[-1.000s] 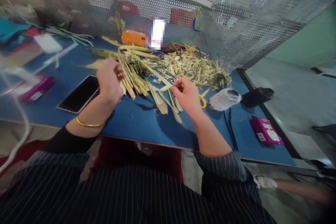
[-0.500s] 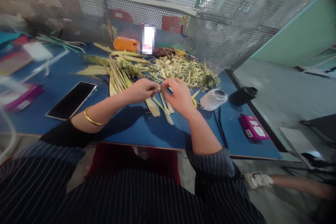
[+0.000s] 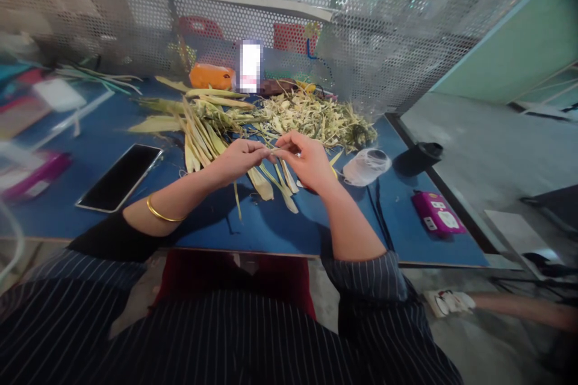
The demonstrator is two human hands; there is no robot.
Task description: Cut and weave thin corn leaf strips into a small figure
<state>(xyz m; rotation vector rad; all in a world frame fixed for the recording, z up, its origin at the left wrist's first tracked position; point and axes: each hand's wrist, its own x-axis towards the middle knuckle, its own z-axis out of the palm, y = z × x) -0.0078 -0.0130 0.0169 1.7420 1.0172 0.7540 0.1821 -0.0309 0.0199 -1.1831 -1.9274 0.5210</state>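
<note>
My left hand (image 3: 237,160) and my right hand (image 3: 305,160) meet over the blue table (image 3: 253,222), both pinched on one thin pale leaf strip (image 3: 272,152) held between their fingertips. A loose end of a strip (image 3: 237,198) hangs down below my left hand. Just behind the hands lies a bundle of long pale green leaf strips (image 3: 203,132). Cut leaf pieces (image 3: 271,180) lie under the hands. A gold bangle (image 3: 159,213) is on my left wrist.
A heap of shredded leaf scraps (image 3: 316,117) lies at the back right. A black phone (image 3: 120,175) lies at left, a white thread spool (image 3: 365,167), a black cup (image 3: 419,156) and a pink box (image 3: 437,220) at right. Perforated metal screens (image 3: 383,30) wall the back.
My left hand came from the leaf bundle to meet my right hand at the strip. Both hands now pinch it close together, and a strip end hangs below the left hand.
</note>
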